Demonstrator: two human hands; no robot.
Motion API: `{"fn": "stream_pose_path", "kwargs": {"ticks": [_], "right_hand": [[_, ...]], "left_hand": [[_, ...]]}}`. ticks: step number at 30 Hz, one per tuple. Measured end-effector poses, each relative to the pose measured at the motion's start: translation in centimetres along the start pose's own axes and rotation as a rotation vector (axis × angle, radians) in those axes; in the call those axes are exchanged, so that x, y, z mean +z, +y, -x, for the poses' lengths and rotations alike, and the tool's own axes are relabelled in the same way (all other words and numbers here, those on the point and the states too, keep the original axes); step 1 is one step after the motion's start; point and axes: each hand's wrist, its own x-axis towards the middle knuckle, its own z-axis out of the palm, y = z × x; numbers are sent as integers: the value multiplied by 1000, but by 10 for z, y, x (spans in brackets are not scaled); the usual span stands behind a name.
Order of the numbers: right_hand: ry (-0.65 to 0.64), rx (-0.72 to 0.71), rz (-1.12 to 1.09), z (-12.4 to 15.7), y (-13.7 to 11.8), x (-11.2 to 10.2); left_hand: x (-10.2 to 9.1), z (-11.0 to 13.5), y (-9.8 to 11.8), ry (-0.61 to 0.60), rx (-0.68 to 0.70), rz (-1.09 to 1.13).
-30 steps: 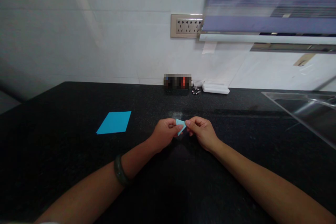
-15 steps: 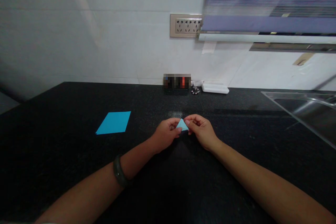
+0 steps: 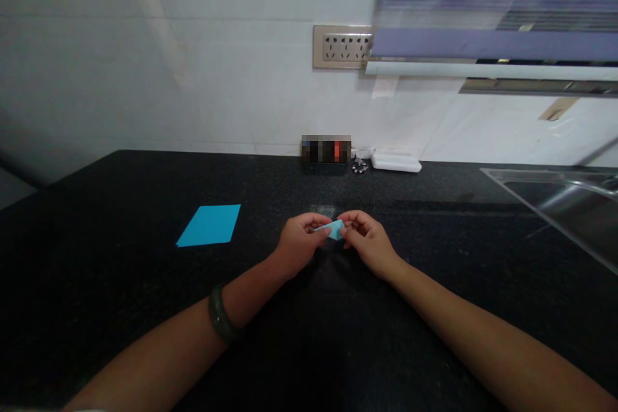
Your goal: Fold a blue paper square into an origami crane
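Between my two hands is a small folded piece of light blue paper (image 3: 337, 229), tilted, with part of it covered by my fingers. My left hand (image 3: 302, 238) pinches its left side, thumb in front and fingers behind. At its right side, my right hand (image 3: 367, 238) grips the edge between thumb and fingers. Off to the left, a flat sheet of brighter blue paper (image 3: 210, 225) lies on the black countertop (image 3: 270, 187). A dark bangle (image 3: 221, 315) circles my left wrist.
Against the tiled wall stand a blurred-out dark box (image 3: 326, 149), a beaded ring-shaped item (image 3: 360, 166) and a white flat object (image 3: 396, 161). A metal sink (image 3: 570, 199) is set in at the right. Above are a socket panel (image 3: 342, 47) and a purple blind (image 3: 483, 6).
The folded paper has turned between my fingers, from a point-up triangle to a slanted shape. My left hand has shifted slightly to the left; the right stays nearly in place.
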Motion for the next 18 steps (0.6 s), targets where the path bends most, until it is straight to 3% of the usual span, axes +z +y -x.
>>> {"fn": "stream_pose_path", "kwargs": {"ticks": [9,18], "right_hand": [[-77,156,-196,2,-3,2],[-17,153,-292,1,0,3]], "left_hand": [[-2,-4,-3,130,-9,181],[-3,0,-3,-53,-70,140]]}}
